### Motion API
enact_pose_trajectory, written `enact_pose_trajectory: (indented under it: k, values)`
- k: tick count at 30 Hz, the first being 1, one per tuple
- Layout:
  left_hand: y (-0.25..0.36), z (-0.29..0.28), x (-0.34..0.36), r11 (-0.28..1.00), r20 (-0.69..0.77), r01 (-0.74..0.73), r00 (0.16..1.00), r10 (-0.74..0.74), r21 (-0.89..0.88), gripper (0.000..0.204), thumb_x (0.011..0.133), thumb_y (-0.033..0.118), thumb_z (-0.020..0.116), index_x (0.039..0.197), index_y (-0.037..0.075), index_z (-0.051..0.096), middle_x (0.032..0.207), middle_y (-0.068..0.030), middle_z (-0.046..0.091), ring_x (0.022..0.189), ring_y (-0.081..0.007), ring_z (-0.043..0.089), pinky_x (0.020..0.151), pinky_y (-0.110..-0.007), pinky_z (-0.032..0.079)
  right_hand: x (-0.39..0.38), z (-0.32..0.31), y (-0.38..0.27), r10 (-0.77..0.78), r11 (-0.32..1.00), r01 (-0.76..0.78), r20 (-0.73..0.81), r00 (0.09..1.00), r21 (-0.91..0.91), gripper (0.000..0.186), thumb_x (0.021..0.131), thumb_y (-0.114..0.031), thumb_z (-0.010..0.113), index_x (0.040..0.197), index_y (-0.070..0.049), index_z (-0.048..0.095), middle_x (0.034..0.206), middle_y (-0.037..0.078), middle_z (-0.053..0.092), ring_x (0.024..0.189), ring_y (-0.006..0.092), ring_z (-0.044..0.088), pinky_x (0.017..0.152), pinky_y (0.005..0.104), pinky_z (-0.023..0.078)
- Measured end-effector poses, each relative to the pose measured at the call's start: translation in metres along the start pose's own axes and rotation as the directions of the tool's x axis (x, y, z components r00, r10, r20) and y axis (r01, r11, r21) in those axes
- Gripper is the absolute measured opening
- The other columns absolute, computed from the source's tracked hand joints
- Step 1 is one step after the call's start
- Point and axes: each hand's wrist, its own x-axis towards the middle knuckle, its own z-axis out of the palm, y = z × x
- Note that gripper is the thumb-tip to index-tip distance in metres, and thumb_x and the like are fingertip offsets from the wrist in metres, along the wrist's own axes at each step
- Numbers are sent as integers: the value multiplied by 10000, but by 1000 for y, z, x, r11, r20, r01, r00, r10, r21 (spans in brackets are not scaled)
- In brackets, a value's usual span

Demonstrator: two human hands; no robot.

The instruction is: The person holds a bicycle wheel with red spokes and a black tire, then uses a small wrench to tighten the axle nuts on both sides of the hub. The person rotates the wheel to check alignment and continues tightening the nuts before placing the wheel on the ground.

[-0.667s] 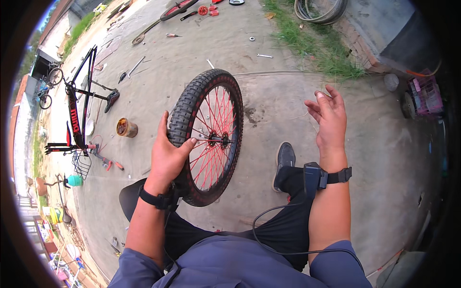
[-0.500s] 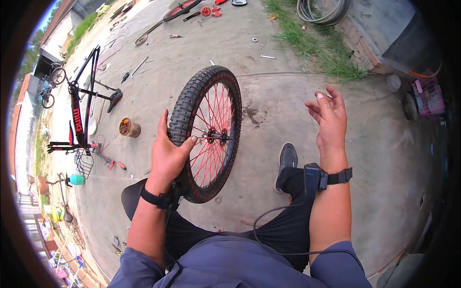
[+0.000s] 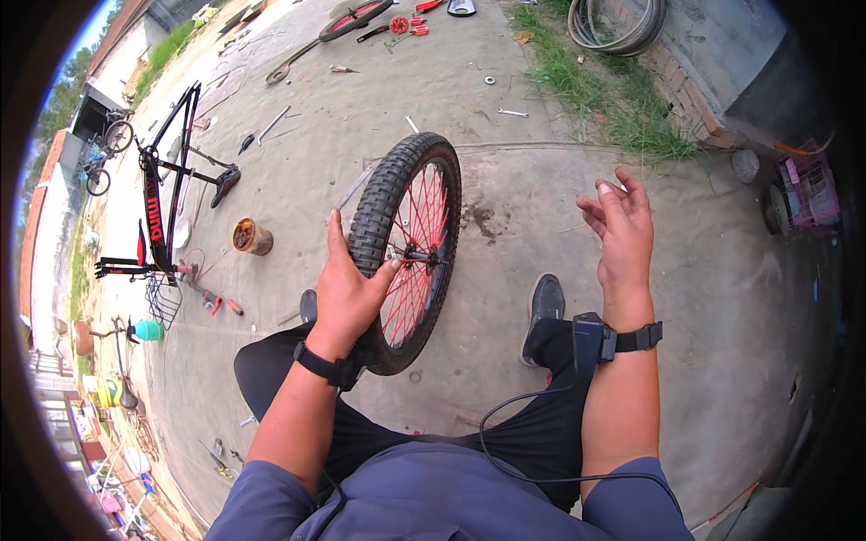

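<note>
My left hand (image 3: 354, 287) grips a bicycle wheel (image 3: 370, 218) by its knobbly black tyre, fingers along the tread and thumb over the side toward the red spokes. The wheel stands upright, slightly tilted, between my legs; its hub and axle (image 3: 417, 256) face right. Part of the lower tyre is hidden behind my wrist. Off to the right, apart from the wheel, my right hand (image 3: 624, 236) is raised with loosely curled, parted fingers. Its fingertips look dark, and I see nothing held in it.
Left of the wheel stand an open tub of brown grease (image 3: 253, 236) and a black bicycle frame (image 3: 161, 203). Wrenches (image 3: 512, 113) and other tools lie about the ground. Another wheel (image 3: 356, 20) lies far off. Coiled hose (image 3: 617, 27) rests by the wall at far right.
My left hand and the wheel have shifted to the right. A wrench behind the tyre and my left shoe now show. The right hand has hardly moved.
</note>
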Motion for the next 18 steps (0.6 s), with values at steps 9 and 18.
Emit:
enact_pose_trajectory:
  k: [9,18]
  values:
    - [-5,-7,16,998,50,52,997,-51,-23,1055,788,236,825,1579,-20,176,1083,-256,708,955,-368,717,862,-405,547,3,-5,7,-1,999,3,40,999,-51,480,1005,-213,638,1416,-52,448,1200,83,601,977,213,699,898,349,528]
    - [3,-7,19,1000,29,2,1000,-2,-6,1034,786,237,817,1572,-39,204,1094,-268,706,953,-358,720,858,-402,548,3,-5,5,-22,997,26,62,998,-66,520,1002,-223,643,1437,-31,433,1189,95,610,981,212,700,907,355,527]
